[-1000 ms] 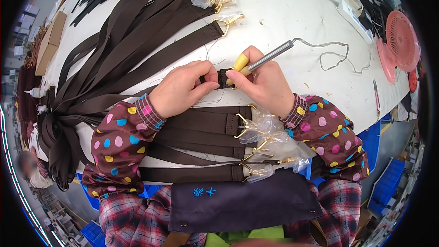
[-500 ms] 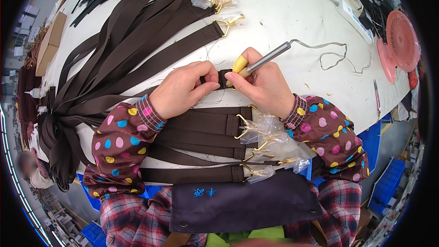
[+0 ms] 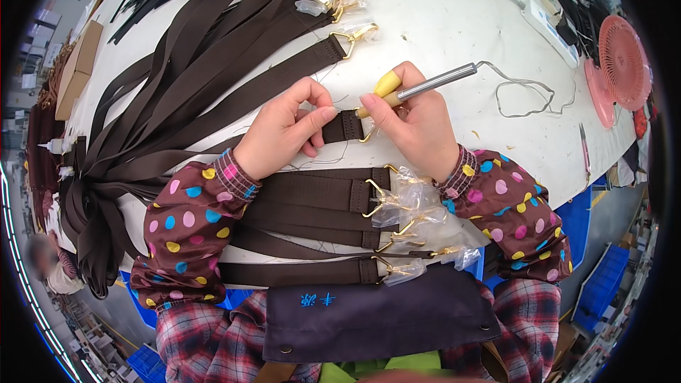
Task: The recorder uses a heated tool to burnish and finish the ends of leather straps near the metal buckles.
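Note:
My right hand (image 3: pixel 418 120) grips a corded pen-shaped tool (image 3: pixel 443 79), with a grey metal shaft and a tan front part. That front part points at the stitched end of a dark brown webbing strap (image 3: pixel 344 128); whether it touches is unclear. A yellow piece (image 3: pixel 386 84) sits at this hand's index fingertip. My left hand (image 3: pixel 284 128) is closed, thumb and index finger pinched at the strap's upper edge; anything between them is too small to make out. Gold-coloured hardware (image 3: pixel 366 135) shows at the strap end, partly behind the right hand.
More brown straps (image 3: pixel 305 195) with gold clasps in clear plastic (image 3: pixel 408 202) lie nearer me. Another bundle (image 3: pixel 213 35) spreads across the far left. At the right are a pink fan (image 3: pixel 623 64), a white power strip (image 3: pixel 550 32) and a slim pointed tool (image 3: pixel 584 152).
My right hand and the tool have shifted slightly up and right, away from the strap's face. The left fingers have drawn back a little, leaving more of the strap end exposed.

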`<state>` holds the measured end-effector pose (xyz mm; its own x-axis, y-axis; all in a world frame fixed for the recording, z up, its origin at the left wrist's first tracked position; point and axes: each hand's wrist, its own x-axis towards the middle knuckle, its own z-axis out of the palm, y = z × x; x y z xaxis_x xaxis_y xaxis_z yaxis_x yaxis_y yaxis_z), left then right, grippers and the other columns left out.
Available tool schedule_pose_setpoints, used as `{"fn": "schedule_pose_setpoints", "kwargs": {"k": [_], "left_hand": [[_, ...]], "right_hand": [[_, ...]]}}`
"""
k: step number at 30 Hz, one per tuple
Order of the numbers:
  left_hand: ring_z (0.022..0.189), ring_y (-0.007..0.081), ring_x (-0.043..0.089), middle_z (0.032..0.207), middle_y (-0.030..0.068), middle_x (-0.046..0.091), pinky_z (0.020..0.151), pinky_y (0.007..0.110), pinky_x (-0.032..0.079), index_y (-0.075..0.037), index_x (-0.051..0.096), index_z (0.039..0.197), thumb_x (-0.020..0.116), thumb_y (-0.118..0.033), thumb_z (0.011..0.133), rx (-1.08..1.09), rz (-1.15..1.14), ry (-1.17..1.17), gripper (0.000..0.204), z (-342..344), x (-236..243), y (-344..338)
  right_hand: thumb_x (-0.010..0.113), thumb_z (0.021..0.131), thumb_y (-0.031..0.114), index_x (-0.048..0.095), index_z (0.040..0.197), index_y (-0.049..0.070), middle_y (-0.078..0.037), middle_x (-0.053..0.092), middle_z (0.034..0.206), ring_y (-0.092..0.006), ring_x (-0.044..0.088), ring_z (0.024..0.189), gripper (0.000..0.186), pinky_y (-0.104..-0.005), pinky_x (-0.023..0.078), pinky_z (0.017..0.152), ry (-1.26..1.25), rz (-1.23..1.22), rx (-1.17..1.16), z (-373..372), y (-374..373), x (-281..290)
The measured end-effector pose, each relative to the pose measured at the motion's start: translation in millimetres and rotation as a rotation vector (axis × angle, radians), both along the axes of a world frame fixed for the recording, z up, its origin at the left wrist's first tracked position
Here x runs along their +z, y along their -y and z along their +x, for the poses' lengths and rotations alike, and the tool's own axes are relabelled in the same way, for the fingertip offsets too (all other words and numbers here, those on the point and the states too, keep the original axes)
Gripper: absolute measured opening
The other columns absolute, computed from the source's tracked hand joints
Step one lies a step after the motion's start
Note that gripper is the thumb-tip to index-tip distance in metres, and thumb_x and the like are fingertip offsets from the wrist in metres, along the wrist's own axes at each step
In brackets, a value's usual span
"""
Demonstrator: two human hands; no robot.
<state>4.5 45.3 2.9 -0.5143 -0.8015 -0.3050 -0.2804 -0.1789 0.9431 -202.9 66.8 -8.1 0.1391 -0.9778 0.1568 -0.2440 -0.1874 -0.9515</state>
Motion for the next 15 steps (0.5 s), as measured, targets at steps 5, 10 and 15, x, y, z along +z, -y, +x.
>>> {"fn": "schedule_pose_setpoints", "kwargs": {"k": [5, 10, 15], "left_hand": [[0.065, 0.0037, 0.054, 0.082, -0.0021, 0.052, 0.051, 0.018, 0.047, -0.009, 0.047, 0.097, 0.054, -0.018, 0.096, 0.090, -0.011, -0.107, 0.012, -3.0, -6.5, 0.6], [0.065, 0.0045, 0.055, 0.083, -0.0018, 0.052, 0.051, 0.019, 0.049, -0.008, 0.049, 0.096, 0.055, -0.018, 0.095, 0.087, -0.015, -0.114, 0.012, -1.6, -8.9, 1.9], [0.065, 0.0046, 0.055, 0.083, -0.0017, 0.052, 0.051, 0.020, 0.049, -0.007, 0.049, 0.096, 0.055, -0.018, 0.095, 0.091, -0.017, -0.103, 0.012, -1.8, -8.8, 1.6]], "right_hand": [[0.067, 0.086, 0.019, 0.043, 0.084, 0.003, -0.007, 0.056, 0.062, -0.0123, 0.054, 0.053, 0.029, -0.0274, 0.042, 0.049, -0.018, -0.019, -0.023, 1.4, 4.9, -4.6], [0.067, 0.086, 0.020, 0.042, 0.083, 0.003, -0.007, 0.056, 0.062, -0.0151, 0.055, 0.053, 0.030, -0.0281, 0.043, 0.050, -0.089, -0.042, -0.014, 2.9, 6.0, -1.3], [0.067, 0.086, 0.021, 0.042, 0.084, 0.003, -0.008, 0.056, 0.063, -0.0177, 0.057, 0.054, 0.030, -0.0296, 0.044, 0.050, -0.131, -0.041, -0.008, 2.8, 6.6, -1.3]]}}
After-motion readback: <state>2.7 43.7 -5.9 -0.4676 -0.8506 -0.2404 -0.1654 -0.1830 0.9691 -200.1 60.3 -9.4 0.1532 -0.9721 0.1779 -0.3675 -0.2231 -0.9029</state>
